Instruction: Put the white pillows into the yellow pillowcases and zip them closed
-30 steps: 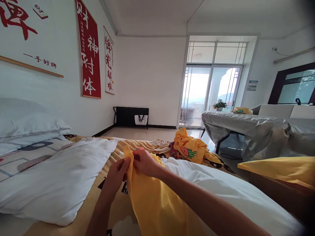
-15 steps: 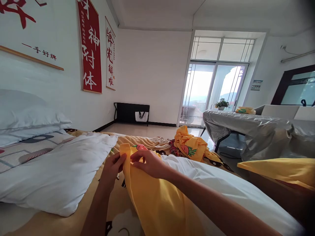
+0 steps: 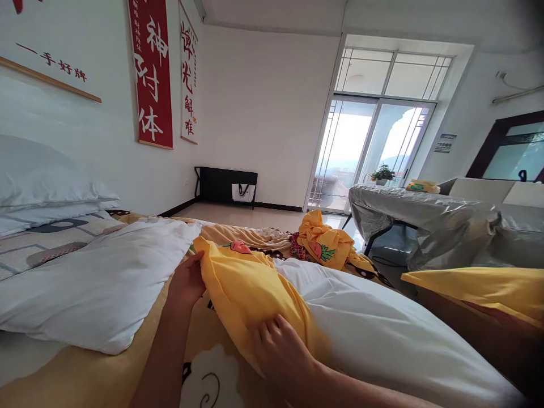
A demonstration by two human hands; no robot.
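A yellow pillowcase (image 3: 250, 283) with a pink carrot print lies over the left end of a white pillow (image 3: 361, 317) in front of me. The rest of that pillow shows bare to the right. My left hand (image 3: 187, 283) pinches the case's far left corner, its fingertips partly behind the cloth. Lower down, my right hand (image 3: 283, 348) is closed with curled fingers on the near part of the yellow fabric. What lies inside the case under that hand is hidden.
Another white pillow (image 3: 102, 277) lies at left on the patterned bedspread (image 3: 238, 368). Crumpled yellow cloth (image 3: 327, 243) sits at the far bed edge. At right are more yellow fabric (image 3: 480, 289) and a plastic-covered table (image 3: 425, 209).
My right hand has left the case's far edge and moved down toward me onto its near part. The left hand keeps the corner, slightly further left. The view has tilted down a little.
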